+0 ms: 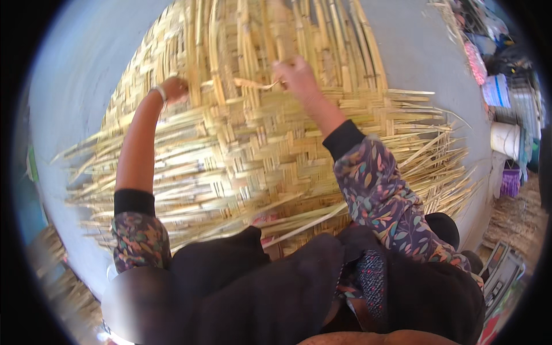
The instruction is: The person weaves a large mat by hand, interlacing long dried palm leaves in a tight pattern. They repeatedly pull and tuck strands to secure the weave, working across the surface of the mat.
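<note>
A large woven mat of split reeds (247, 155) spreads out in front of me, its pale yellow strips crossing over and under. Long reed strips (339, 46) run away from me at its far side, not woven across there. Over the far part of the weave, my right hand (296, 77) is closed, pinching the end of a thin, flat reed strip (248, 84) that lies across the lengthwise ones. My left hand (175, 90), with a pale bracelet at the wrist, is curled at the mat's left part. Whatever its fingers grip is hidden.
Loose strip ends fan out at the mat's left and right. A grey floor (414, 52) surrounds it. Along the right stand a white bucket (505, 140), a purple basket (510, 182) and several bags. Dry stalks (514, 230) lie at the lower right.
</note>
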Demonstrator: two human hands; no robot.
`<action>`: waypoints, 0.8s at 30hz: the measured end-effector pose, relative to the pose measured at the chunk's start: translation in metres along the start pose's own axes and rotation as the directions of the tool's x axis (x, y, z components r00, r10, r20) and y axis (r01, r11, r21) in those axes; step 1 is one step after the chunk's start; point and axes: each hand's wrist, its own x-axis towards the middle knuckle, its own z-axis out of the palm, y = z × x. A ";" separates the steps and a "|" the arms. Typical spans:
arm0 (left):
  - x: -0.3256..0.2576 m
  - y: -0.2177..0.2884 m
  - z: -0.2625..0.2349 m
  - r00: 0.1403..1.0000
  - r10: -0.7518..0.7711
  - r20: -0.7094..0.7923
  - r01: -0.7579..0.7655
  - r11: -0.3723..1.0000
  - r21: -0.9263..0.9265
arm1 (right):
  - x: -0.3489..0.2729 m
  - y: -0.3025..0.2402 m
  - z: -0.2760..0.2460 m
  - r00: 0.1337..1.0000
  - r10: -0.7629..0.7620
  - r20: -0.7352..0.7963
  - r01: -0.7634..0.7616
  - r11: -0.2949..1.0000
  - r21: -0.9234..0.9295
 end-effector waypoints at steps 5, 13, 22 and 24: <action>-0.018 0.052 -0.014 0.970 -0.240 -0.022 0.240 0.971 0.008 | 0.009 -0.003 -0.002 0.997 -0.027 0.077 0.029 0.999 -0.025; 0.001 -0.008 0.010 0.995 0.004 -0.105 -0.012 0.997 -0.081 | 0.007 0.053 -0.037 0.991 0.039 0.130 -0.132 0.498 0.857; -0.005 -0.022 0.011 0.996 0.014 -0.091 -0.037 0.966 -0.257 | 0.022 0.056 -0.035 0.897 0.438 0.061 -0.219 0.320 0.922; -0.003 -0.021 0.013 0.996 -0.029 -0.088 -0.001 0.946 -0.325 | 0.021 0.062 -0.036 0.897 0.439 0.043 -0.202 0.323 0.925</action>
